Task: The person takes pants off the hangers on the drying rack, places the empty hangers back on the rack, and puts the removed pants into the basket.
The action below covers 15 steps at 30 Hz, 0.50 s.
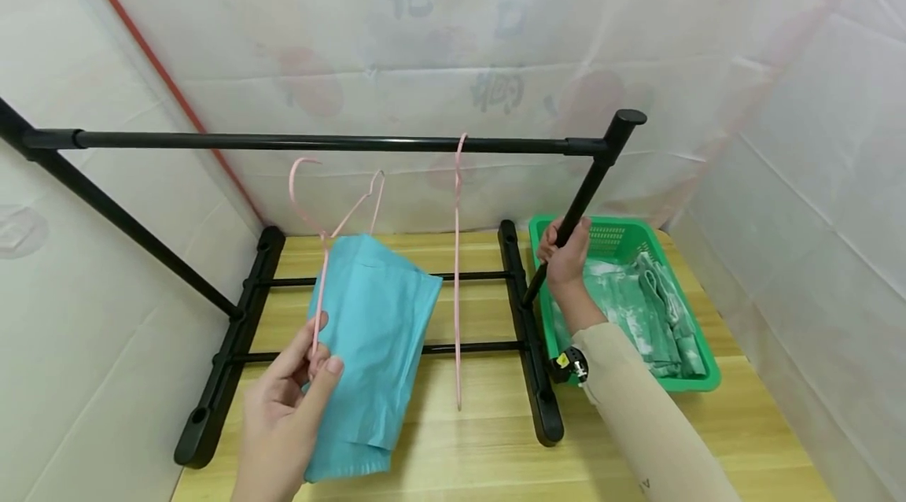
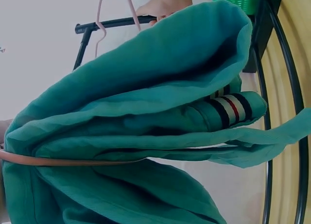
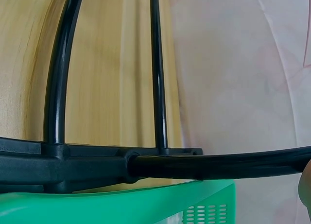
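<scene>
My left hand point(image 1: 279, 415) pinches the lower end of a pink clothes hanger point(image 1: 322, 282). Folded over that hanger is a blue garment point(image 1: 375, 329); close up in the left wrist view, the cloth point(image 2: 146, 97) shows a striped band point(image 2: 231, 110). The hanger's hook appears in front of and below the rail, apart from it. On the other side, my right hand point(image 1: 569, 254) grips the right post point(image 1: 589, 187) of a black clothes rack. The right wrist view shows the post point(image 3: 223, 164) and only a bit of finger point(image 3: 305, 185).
A second pink hanger point(image 1: 457, 274) hangs bare from the rack's rail point(image 1: 318, 142). Right of the rack, a green basket point(image 1: 697, 384) holds folded green-and-white cloth point(image 1: 647, 321). The rack's black feet point(image 1: 534, 376) stand on a wooden table point(image 1: 488, 455), with white sheeting point(image 1: 793, 195) around it.
</scene>
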### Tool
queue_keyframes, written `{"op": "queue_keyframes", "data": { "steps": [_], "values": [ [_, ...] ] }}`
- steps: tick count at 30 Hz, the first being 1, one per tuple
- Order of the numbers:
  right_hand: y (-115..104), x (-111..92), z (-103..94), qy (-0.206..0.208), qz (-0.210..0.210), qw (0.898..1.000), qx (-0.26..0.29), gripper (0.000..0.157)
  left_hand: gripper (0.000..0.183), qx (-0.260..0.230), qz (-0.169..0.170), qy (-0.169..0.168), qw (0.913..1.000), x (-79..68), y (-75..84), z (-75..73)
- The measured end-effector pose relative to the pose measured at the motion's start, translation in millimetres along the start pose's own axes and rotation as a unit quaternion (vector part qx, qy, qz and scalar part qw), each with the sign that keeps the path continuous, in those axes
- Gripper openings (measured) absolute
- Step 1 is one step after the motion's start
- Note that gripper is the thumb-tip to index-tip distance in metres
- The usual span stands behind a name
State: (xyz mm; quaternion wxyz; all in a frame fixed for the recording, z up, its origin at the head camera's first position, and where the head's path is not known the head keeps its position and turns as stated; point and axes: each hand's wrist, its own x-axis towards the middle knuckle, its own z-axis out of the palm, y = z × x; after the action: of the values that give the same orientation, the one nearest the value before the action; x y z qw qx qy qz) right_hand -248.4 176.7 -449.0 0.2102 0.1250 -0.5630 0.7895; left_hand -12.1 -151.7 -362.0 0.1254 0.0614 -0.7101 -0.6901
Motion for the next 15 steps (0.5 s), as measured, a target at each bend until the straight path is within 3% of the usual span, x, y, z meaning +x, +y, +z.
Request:
{"op": "queue_keyframes", "data": {
  "steps": [15],
  "values": [
    [2.3, -0.1, -1.2, 0.002, -0.010, 1.000, -0.012, 0.064, 0.045, 0.036, -0.016, -0.015, 0.9991, -4.3, -14.4, 4.4]
  ]
}}
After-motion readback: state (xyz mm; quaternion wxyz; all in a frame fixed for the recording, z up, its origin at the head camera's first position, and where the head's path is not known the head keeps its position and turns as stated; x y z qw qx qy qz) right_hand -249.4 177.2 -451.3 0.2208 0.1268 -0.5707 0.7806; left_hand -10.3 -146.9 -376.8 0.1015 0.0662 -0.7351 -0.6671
